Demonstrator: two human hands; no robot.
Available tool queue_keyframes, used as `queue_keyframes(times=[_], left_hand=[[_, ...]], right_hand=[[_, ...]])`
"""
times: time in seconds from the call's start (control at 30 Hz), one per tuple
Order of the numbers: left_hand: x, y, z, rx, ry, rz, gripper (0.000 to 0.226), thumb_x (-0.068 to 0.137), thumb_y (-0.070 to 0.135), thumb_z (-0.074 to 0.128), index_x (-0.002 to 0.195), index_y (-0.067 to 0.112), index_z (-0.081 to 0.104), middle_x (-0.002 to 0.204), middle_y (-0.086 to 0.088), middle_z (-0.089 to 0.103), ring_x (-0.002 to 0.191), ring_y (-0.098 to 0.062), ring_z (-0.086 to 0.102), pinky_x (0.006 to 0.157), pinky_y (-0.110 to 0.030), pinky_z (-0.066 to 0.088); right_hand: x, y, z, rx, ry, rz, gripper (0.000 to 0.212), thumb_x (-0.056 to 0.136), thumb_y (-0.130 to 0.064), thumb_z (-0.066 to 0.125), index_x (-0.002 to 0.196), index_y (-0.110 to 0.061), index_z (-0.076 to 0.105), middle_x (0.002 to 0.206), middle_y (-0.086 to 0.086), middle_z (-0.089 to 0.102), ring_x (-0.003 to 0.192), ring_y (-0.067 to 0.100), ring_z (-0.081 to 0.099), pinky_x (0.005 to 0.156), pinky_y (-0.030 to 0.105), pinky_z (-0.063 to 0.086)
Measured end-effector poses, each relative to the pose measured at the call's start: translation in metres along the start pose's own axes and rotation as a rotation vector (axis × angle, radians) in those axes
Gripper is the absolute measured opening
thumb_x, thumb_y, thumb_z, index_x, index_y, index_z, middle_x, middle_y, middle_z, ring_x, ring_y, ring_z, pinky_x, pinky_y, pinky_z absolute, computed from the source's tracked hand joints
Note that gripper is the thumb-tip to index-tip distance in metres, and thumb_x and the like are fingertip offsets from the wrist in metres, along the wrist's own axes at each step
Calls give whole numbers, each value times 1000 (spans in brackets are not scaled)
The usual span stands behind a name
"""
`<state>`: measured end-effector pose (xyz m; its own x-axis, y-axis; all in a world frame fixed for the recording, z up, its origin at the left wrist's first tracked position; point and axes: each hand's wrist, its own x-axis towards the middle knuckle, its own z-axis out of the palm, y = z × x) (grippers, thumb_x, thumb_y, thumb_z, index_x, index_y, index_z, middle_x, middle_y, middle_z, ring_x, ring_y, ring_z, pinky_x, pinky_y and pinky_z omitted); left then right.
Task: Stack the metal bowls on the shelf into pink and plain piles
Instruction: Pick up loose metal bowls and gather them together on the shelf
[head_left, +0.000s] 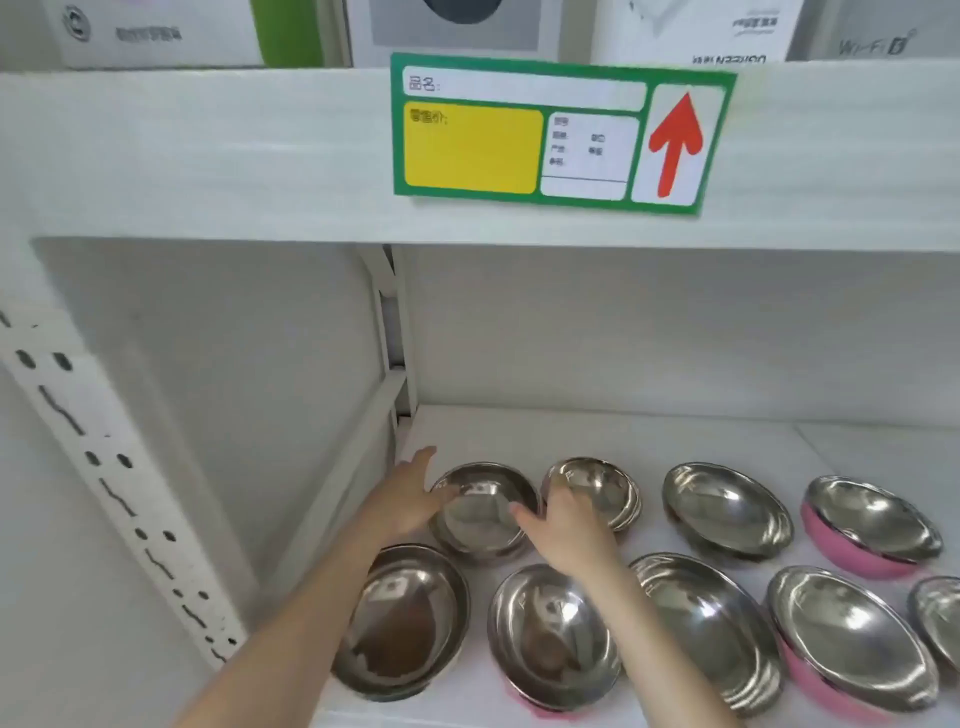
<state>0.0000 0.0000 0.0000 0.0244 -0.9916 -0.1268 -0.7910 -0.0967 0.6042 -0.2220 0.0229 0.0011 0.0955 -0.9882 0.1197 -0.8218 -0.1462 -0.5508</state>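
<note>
Several metal bowls sit in two rows on the white shelf (597, 431). My left hand (408, 501) grips the left rim of the plain back-left bowl (485, 519). My right hand (569, 535) reaches to the bowl beside it (602, 488). Its fingers curl over that bowl's near rim, and its thumb points toward the back-left bowl. A plain bowl (727, 512) and a pink-sided bowl (872, 525) complete the back row. The front row holds a plain bowl (405, 618), a bowl with a pink base (553, 636), a plain bowl (706, 629) and a pink bowl (852, 639).
Another bowl (943, 618) is cut off at the right edge. The upper shelf's front edge (208, 156) carries a green price label (561, 135) and hangs low overhead. A perforated upright (104, 467) and the side wall close off the left.
</note>
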Motion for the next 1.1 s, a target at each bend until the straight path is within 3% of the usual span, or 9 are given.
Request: queue_keyframes(times=[0.13, 0.2, 0.3, 0.37, 0.53, 0.77, 0.87, 0.97, 1.1], left_hand=[[15, -20, 11, -180, -175, -80, 83, 82, 56, 62, 150, 27, 23, 147, -7, 43, 128, -21, 46, 106, -33, 35], [21, -26, 18, -210, -176, -65, 76, 81, 55, 65, 144, 25, 35, 141, 1, 48, 122, -14, 49, 105, -32, 36], [29, -30, 22, -258, -160, -37, 52, 78, 54, 67, 123, 32, 53, 122, 10, 61, 109, -6, 57, 102, -36, 43], [28, -28, 22, -306, -177, -56, 44, 75, 57, 67, 112, 35, 55, 112, 11, 64, 100, -1, 61, 89, -32, 51], [23, -20, 18, -366, -184, -109, 56, 72, 64, 64, 115, 30, 52, 110, 8, 62, 99, -8, 60, 70, -31, 54], [14, -4, -1, -379, -122, -112, 59, 73, 66, 58, 120, 34, 47, 113, 13, 56, 99, -8, 56, 80, -35, 55], [4, 7, -11, -389, -101, -68, 63, 69, 70, 56, 121, 38, 44, 110, 20, 54, 96, -5, 56, 75, -31, 53], [-7, 19, -17, -394, -93, -28, 64, 67, 74, 55, 121, 42, 40, 111, 22, 53, 96, -3, 56, 73, -30, 51], [-26, 39, -16, -358, -106, 37, 68, 65, 78, 55, 121, 45, 36, 105, 27, 52, 92, -1, 57, 69, -29, 50]], right_hand=[[6, 0, 12, 51, 16, 70, 48, 81, -59, 55, 83, -12, 50, 69, 0, 54, 62, 20, 56, 51, 30, 40], [11, 1, 19, 72, -7, 65, 45, 82, -56, 56, 71, -14, 47, 63, -2, 52, 54, 13, 52, 44, 26, 36], [20, 3, 28, 70, -44, 72, 42, 81, -52, 60, 83, -10, 53, 70, -3, 51, 68, 21, 55, 58, 29, 41], [25, 4, 34, 82, -60, 85, 49, 80, -52, 61, 96, -7, 55, 80, 1, 54, 82, 27, 59, 65, 29, 39], [34, 4, 40, 179, -97, 123, 53, 78, -52, 63, 106, -7, 54, 101, 8, 65, 98, 28, 61, 69, 29, 40], [38, -1, 29, 346, -52, 107, 47, 79, -47, 65, 113, -16, 55, 101, -2, 64, 102, 21, 59, 77, 31, 44], [36, -3, 18, 470, -30, 124, 46, 78, -46, 67, 113, -19, 55, 105, -4, 65, 101, 16, 60, 84, 32, 47], [26, -3, 5, 590, -18, 135, 39, 76, -50, 69, 105, -30, 53, 103, -12, 63, 93, 2, 59, 74, 21, 45], [12, 4, -15, 633, 42, 119, 51, 77, -47, 68, 120, -22, 56, 112, -10, 61, 104, 9, 58, 85, 27, 43]])
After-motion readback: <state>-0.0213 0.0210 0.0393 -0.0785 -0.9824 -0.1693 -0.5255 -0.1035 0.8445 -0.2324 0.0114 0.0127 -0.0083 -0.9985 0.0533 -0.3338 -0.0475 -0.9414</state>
